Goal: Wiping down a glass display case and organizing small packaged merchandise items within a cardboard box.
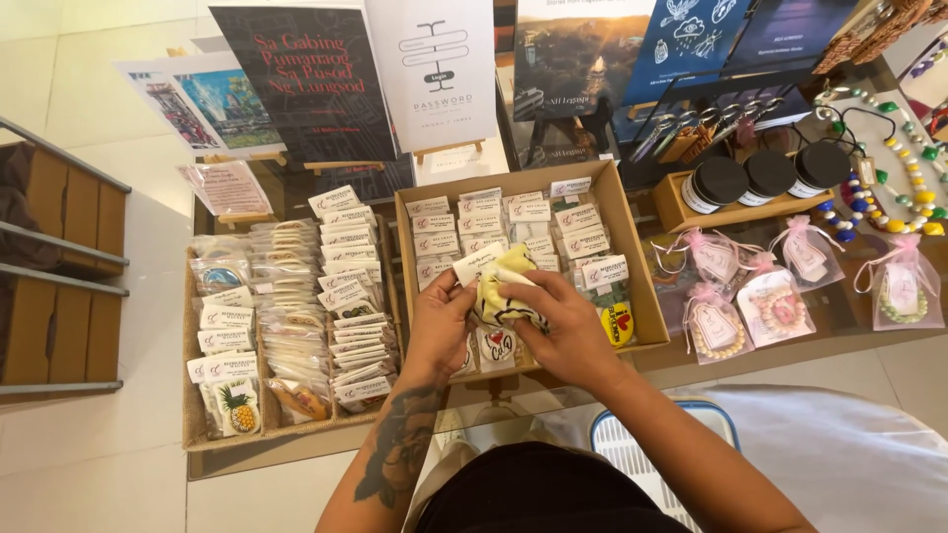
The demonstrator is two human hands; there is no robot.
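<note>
A glass-topped display table (869, 326) carries everything here. Along its back edge stand books and prints on small easels (341, 163). At the left end sits a woven tray (193, 395) packed with rows of small carded packets, a pineapple-shaped piece in its near corner. In the middle, an open cardboard box (632, 266) holds more carded packets standing in rows; the back rows look full and orderly, while the near edge of the box holds only a few loose pieces, such as a yellow heart item (617, 324), so the sorting seems partly done with the front of the box still to fill. To the right lie pink organza pouches (716, 326) of bead bracelets, and behind them a wooden holder with three black-lidded jars (765, 178).

Both hands work above the near edge of the box. The left hand (439, 321) curls its fingers closely around the left side of a yellow-and-white packet (506, 288), thumb pressed on its card. The right hand (563, 321) pinches the packet's lower right side, fingers narrow and bent over it. The packet is held just above the front row, touching nothing else that I can tell.
</note>
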